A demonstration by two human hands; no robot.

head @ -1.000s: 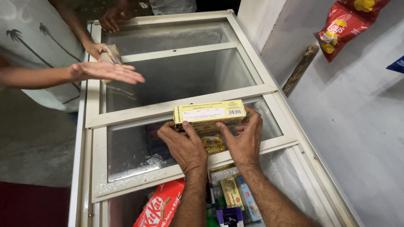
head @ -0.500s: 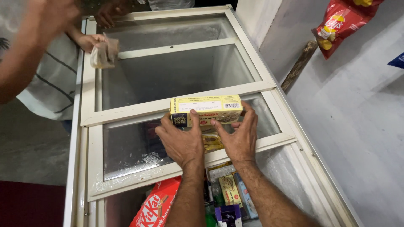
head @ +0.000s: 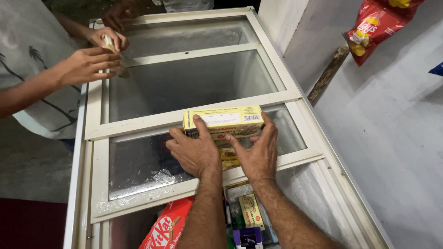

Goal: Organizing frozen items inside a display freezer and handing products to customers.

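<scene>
Two hands hold a yellow carton above a chest freezer's sliding glass lid.

The left hand (head: 196,152) and right hand (head: 256,152) clasp the yellow rectangular carton (head: 224,121) from either end, fingers pressed against its front and sides, thumbs up on its face; it sits level, just over the white frame bar (head: 138,123) of the freezer lid. Below the wrists, in the open part of the freezer, lie a red wrapped chocolate pack (head: 161,228) and other small yellow packets (head: 251,210). At upper left, another person's hands (head: 94,60) pinch a small pale object over the freezer's edge. A red crisp bag (head: 376,25) hangs on the wall at right.
</scene>
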